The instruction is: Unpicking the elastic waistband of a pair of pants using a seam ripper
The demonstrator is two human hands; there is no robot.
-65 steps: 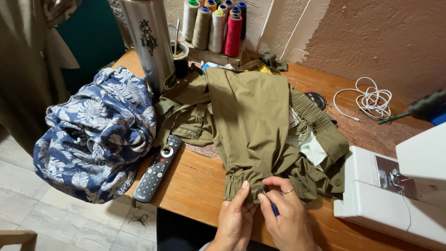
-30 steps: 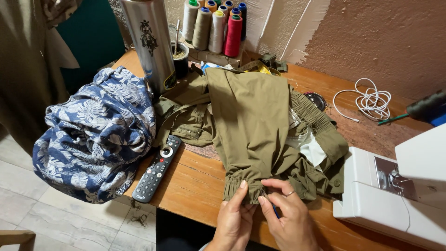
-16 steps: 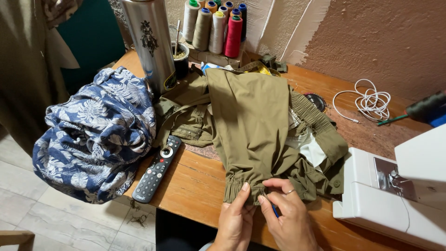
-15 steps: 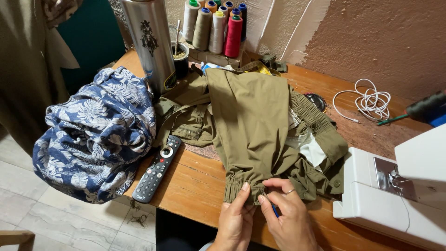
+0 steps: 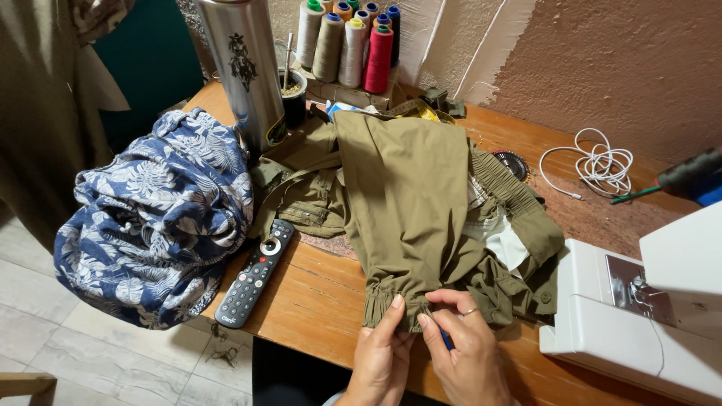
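The olive garment (image 5: 414, 188) lies spread across the wooden table (image 5: 316, 301), its gathered elastic cuff (image 5: 391, 301) at the near table edge, where both hands work on it. The left hand (image 5: 380, 361) pinches the cuff, thumb tip pressed on the ruffled hem, fingers underneath and hidden. The right hand (image 5: 470, 357) is pressed together around a slim blue-handled tool (image 5: 446, 340), its fingertips touching the cuff just beside the left thumb; the tool's tip is hidden, so its kind cannot be told. The cloth appears to be a light woven fabric: soft, limp, not slippery, likely to fold and bunch when lifted. The thicker gathered hem looks like the firmest place to hold, as the elastic gives the fingers a ridge. Beyond the grip, the fabric runs away from the person toward a shirred waistband (image 5: 500, 177) with pale lining showing beside it. Left of the grip lies a black remote control (image 5: 256, 282), flat and rigid, and past it a heap of blue-and-white leaf-print cloth (image 5: 158, 218) hanging over the table end. Right of the grip stands a white sewing machine (image 5: 647, 308), hard and smooth. Far from the grip, near the rough plaster wall, stand thread cones (image 5: 350, 45), a tall steel flask (image 5: 244, 68), a dark cup with a metal straw (image 5: 292, 94) and a coiled white cable (image 5: 594, 162)
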